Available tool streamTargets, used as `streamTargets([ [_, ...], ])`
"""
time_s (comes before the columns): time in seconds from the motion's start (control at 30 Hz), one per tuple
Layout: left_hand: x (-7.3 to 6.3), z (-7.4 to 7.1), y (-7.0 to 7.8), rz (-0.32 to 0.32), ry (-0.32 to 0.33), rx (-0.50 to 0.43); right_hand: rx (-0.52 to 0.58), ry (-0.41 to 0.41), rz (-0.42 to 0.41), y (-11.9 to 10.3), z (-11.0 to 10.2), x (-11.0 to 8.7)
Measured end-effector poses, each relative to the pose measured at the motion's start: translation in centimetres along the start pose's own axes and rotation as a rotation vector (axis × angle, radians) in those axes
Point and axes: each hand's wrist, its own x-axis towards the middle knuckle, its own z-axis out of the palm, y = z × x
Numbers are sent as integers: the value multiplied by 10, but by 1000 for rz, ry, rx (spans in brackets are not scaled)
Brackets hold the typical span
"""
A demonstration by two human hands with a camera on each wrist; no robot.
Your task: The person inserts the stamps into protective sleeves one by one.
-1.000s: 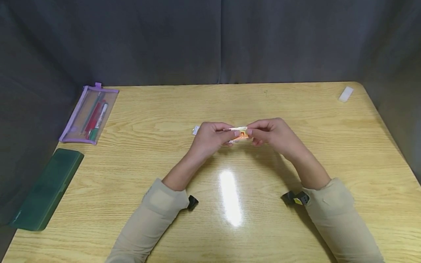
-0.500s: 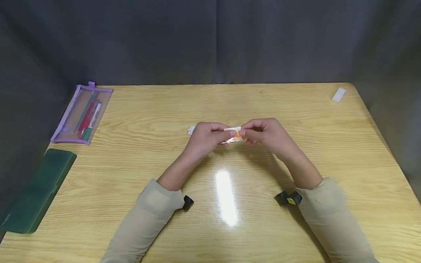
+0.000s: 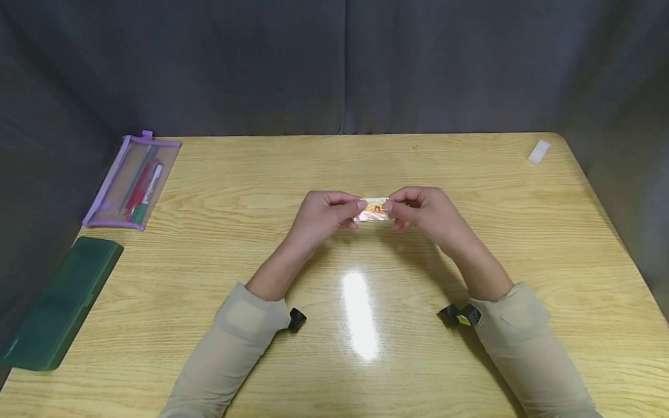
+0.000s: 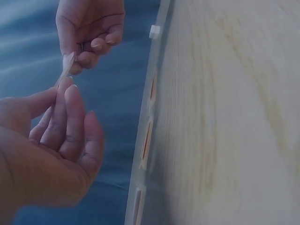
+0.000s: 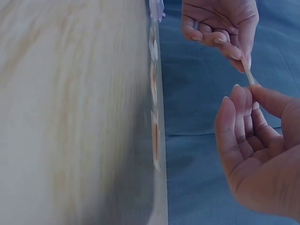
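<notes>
A small shiny packet with yellow and orange print is stretched between both hands in the head view. My left hand pinches its left end between thumb and fingers. The right hand holds the other end in the same kind of pinch. In the left wrist view the packet appears edge-on as a thin pale strip, above the left hand. The right wrist view shows that strip over the right hand. Its back is hidden.
On the table lie a purple-edged mesh pouch with pens and a green case, both at left. A white block sits far right. Both wrist views show small flat pieces with reddish middles near the table's edge.
My left hand has shifted slightly left relative to the right, so more of the packet's printed face shows. A small white piece beside the left hand is now hidden behind it.
</notes>
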Motion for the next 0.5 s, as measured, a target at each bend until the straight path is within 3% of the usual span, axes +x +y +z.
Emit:
streamTargets([
  [0.27,0,2,-1,28,-2,7,8,0,13,-2,0,-1],
  [0.5,-1,2,0,11,20,54,18,-10,-8,0,0,0],
])
